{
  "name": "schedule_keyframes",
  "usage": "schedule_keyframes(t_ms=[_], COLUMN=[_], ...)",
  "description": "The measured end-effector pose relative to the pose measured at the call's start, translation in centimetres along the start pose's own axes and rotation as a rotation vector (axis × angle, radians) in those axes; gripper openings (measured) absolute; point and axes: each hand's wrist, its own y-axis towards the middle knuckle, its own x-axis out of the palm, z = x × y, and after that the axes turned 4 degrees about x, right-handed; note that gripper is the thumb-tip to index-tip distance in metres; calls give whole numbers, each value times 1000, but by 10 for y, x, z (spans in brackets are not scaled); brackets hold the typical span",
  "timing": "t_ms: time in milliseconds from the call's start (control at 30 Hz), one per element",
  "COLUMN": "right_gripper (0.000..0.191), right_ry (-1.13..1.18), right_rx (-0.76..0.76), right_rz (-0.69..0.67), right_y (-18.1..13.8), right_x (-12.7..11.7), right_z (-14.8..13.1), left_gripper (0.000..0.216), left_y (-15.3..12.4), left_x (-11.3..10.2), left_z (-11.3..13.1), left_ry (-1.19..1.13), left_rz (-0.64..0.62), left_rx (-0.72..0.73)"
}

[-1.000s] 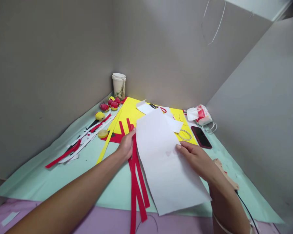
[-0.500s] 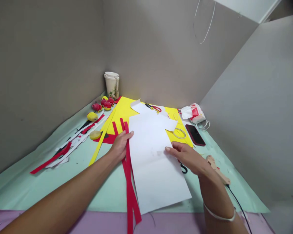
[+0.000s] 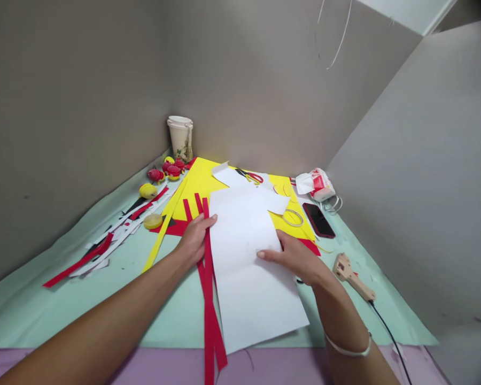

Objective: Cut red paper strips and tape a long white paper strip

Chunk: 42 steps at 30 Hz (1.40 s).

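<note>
A large white sheet of paper (image 3: 252, 289) is held up in front of me, slightly tilted. My left hand (image 3: 194, 238) is closed on its left edge, thumb on top, and grips several long red paper strips (image 3: 210, 315) together with it. Those strips hang down past the front edge of the table. On the sheet's right side, my right hand (image 3: 291, 256) is closed with the thumb on the front face and the other fingers hidden behind. Beyond the sheet lie yellow paper (image 3: 208, 176) and red-handled scissors (image 3: 254, 178).
Paper scraps and red strips (image 3: 80, 264) lie at left, near a yellow tape roll (image 3: 153, 221). Small red and yellow rolled pieces (image 3: 156, 175) sit before a white cup (image 3: 180, 136). At right are a phone (image 3: 319, 220), a tissue pack (image 3: 321, 184) and a corded glue gun (image 3: 353, 278).
My right hand has slid left and a little lower along the sheet, its thumb reaching further over the paper. More of the glue gun shows. My left hand keeps its grip.
</note>
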Motion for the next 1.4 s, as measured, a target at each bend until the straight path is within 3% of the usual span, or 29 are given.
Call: schedule_keyframes(t_ms=[167, 400, 500, 567, 633, 700, 833, 1067, 1267, 1400], right_gripper=[45, 39, 39, 40, 43, 47, 50, 55, 44, 40], right_ry=[-37, 142, 204, 223, 263, 351, 452, 313, 268, 371], right_rx=[-1, -21, -46, -46, -42, -55, -95, -165, -355, -519], right_rz=[66, 36, 30, 53, 102, 154, 310, 630, 685, 735], right_y=[5, 3, 5, 6, 3, -1, -10, -8, 20, 54], right_x=[7, 5, 6, 2, -7, -18, -40, -50, -72, -89], right_z=[3, 5, 7, 9, 10, 11, 18, 23, -3, -15], left_gripper=[87, 87, 74, 52, 30, 21, 21, 20, 20, 21], left_y=[-1, -1, 1, 2, 2, 2, 1, -1, 1, 2], left_x=[1, 0, -1, -2, -3, -4, -4, -3, -4, -6], left_z=[1, 0, -1, -1, 0, 1, 3, 4, 4, 3], left_ry=[-1, 7, 10, 13, 22, 36, 56, 72, 77, 82], left_rz=[9, -12, -59, -113, -169, -198, -210, -219, -232, -255], left_rx=[-1, 6, 18, 33, 46, 54, 60, 61, 51, 34])
